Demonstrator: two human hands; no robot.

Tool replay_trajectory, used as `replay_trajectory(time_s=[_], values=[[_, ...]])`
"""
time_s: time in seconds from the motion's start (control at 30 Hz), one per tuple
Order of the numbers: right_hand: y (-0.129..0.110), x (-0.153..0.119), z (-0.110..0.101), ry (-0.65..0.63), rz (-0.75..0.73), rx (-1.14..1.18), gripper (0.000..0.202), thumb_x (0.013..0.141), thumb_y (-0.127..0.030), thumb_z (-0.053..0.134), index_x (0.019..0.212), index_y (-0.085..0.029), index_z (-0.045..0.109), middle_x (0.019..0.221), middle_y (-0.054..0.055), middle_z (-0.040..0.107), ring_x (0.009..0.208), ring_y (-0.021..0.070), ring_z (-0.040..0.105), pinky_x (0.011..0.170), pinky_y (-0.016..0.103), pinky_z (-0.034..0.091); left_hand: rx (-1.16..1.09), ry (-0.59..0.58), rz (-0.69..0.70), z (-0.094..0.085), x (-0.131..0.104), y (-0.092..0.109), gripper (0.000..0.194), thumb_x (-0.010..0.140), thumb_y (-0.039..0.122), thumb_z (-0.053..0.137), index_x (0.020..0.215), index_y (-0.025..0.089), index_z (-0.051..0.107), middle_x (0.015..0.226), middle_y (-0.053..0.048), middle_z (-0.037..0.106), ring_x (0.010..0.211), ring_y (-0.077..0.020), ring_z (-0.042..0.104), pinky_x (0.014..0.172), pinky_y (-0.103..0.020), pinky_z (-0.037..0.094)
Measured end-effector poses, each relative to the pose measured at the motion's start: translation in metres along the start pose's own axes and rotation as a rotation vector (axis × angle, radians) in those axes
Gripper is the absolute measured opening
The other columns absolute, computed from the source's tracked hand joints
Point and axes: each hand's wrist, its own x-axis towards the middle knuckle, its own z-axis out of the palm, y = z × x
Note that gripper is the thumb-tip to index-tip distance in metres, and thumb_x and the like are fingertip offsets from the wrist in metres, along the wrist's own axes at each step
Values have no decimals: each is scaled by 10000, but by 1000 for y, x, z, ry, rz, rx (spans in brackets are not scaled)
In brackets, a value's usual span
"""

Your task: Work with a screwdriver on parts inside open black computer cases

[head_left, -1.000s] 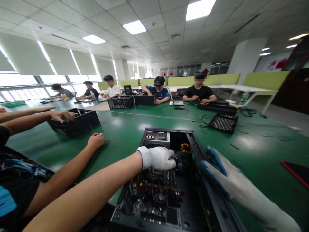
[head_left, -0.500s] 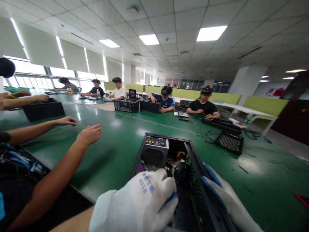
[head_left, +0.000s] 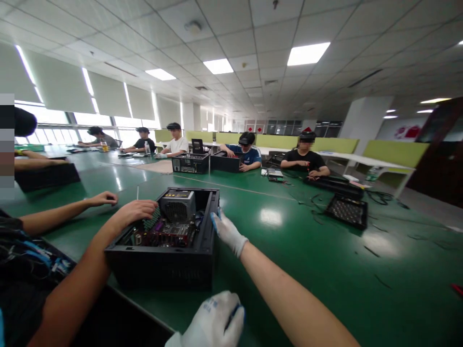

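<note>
A black computer case [head_left: 161, 270] lies on the green table with its top side open. Inside it show a grey power supply [head_left: 178, 207] and a circuit board [head_left: 170, 233]. My right hand [head_left: 229, 233], in a white glove with blue fingertips, has its fingers extended against the case's right side. Below the case's front corner, apart from it, is my left hand [head_left: 217, 318], also gloved. Its fingers are curled, and the palm side is hidden.
A co-worker's bare hand [head_left: 139, 212] reaches to the left edge of the case. The green table [head_left: 289, 255] carries a black tray [head_left: 346, 212], cables and loose strips on the right. Other people sit behind it, with more cases in front of some.
The case has moved left and away from me, toward the co-worker. My left hand has come out of it and down. My right hand has moved left along with the case.
</note>
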Motion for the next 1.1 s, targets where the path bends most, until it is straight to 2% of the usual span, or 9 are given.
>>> replay_trajectory(time_s=[0.07,0.13,0.3,0.43,0.57,0.7,0.8,0.9,1.1], values=[[2,1,11,-7,1,44,434,995,-428,630,1376,-223,601,1464,117,566,1261,284,593,1060,538,500,35,-25,-30,27,-9,6,248,1037,292,563,1258,281,675,1369,-114,642,1185,-252,658,1002,-435,586],[10,-12,20,-12,9,70,404,995,-407,638,1352,-220,612,1433,112,584,1221,268,613,1027,518,526,88,-46,-47,45,-13,-2,338,1028,191,483,1280,292,683,1381,-125,664,1260,-298,652,1067,-467,575],[47,-70,17,14,108,101,641,1026,-625,422,1471,-185,560,1528,163,554,1429,302,503,1208,474,379,28,17,-93,76,0,-17,362,1009,189,434,1259,242,690,1305,-148,717,1217,-313,689,1093,-462,556],[80,-116,-20,112,201,85,760,990,-702,378,1446,-131,589,1477,179,603,1400,299,540,1216,447,368,-116,41,-184,79,25,-3,310,1029,298,434,1186,211,686,1208,-131,749,1141,-264,717,1073,-385,547],[114,-159,-70,263,283,51,696,950,-708,445,1333,-175,675,1378,162,677,1310,319,611,1174,475,413,-194,-7,-139,75,63,16,348,1038,372,385,1027,210,693,1052,-86,765,1025,-240,733,969,-338,558],[147,-197,-106,398,350,11,639,945,-708,429,1194,-193,716,1259,163,725,1196,331,665,1108,488,463,-197,-59,-106,84,110,37,401,1036,415,359,1025,197,696,1050,-89,765,1003,-259,730,911,-361,552],[169,-213,-115,464,362,-10,576,970,-678,390,1035,-210,719,1051,136,771,976,303,728,928,448,565,-209,-66,-115,100,142,56,419,1034,446,355,1015,209,699,1037,-81,769,986,-264,732,865,-363,549],[188,-219,-110,500,319,-37,527,992,-617,375,957,-213,712,920,113,772,828,269,732,782,394,593,-236,13,-139,117,164,74,399,1028,440,371,978,221,701,1004,-68,769,965,-256,731,852,-351,537],[215,-222,-99,512,181,-137,333,870,-460,585,1047,-231,750,1087,148,768,1004,313,709,921,439,563,-269,163,-105,139,174,80,346,1021,413,408,953,228,693,963,-59,756,923,-243,718,851,-348,525]])
